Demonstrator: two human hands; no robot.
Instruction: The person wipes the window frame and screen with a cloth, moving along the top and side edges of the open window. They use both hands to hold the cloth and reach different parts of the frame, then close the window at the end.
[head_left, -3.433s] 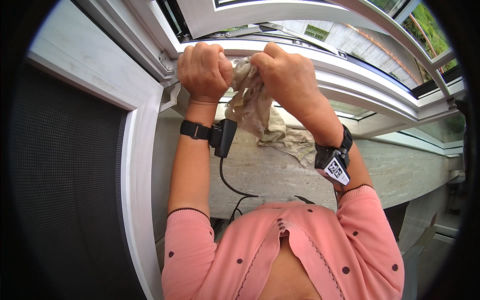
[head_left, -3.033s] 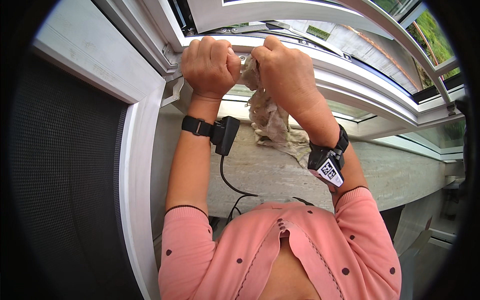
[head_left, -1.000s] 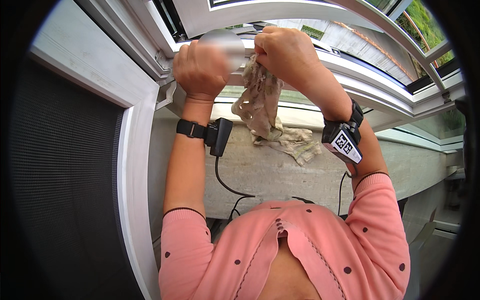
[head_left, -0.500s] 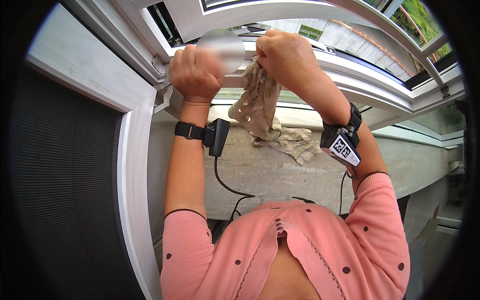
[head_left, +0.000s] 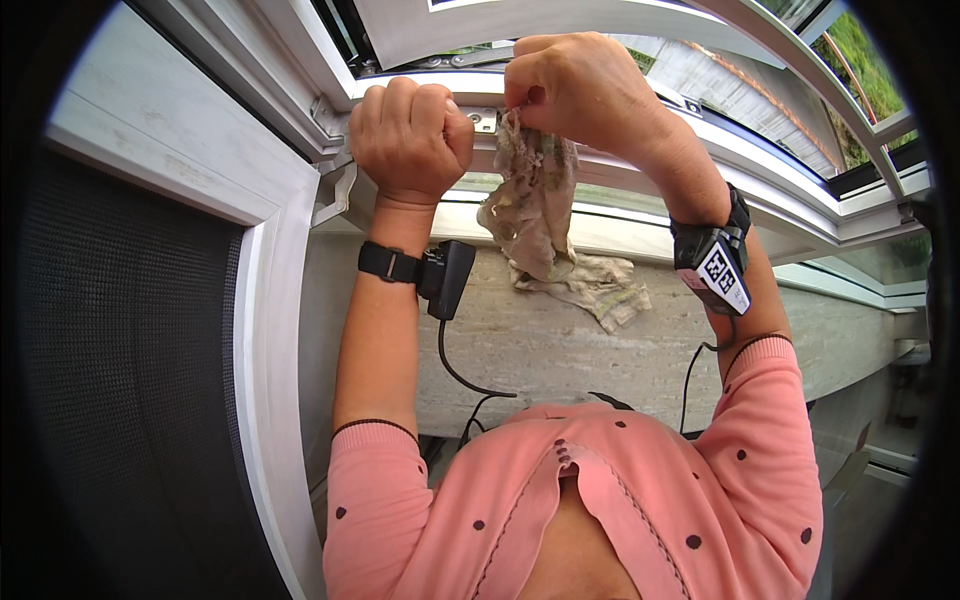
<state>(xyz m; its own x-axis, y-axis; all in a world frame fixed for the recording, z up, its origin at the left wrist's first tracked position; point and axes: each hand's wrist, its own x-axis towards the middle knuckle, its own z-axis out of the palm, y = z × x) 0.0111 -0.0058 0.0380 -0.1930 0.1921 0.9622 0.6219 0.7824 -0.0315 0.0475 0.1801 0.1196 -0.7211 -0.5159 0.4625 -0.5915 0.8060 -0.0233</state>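
A grubby, worn rag (head_left: 533,200) dangles from my right hand (head_left: 585,90), its upper end pinched between thumb and fingers. The rag's lower part trails over the inner ledge and spreads onto the grey stone sill (head_left: 480,335). My left hand (head_left: 412,140) is closed in a fist at the white window frame (head_left: 655,150), left of the rag. Whatever its curled fingers hold, if anything, is hidden. A small metal plate (head_left: 483,120) on the frame shows between my two hands.
An open window sash (head_left: 790,60) stands over the frame at the upper right. To the left is a white-framed dark mesh screen (head_left: 140,370), with a white bracket (head_left: 337,195) beside my left wrist. Black cables (head_left: 462,380) run down from my wrist devices.
My right hand has lifted slightly and turned, its fingers now pinching the rag's top. My left hand has shifted a little right, and the metal plate now shows. The view has shifted slightly.
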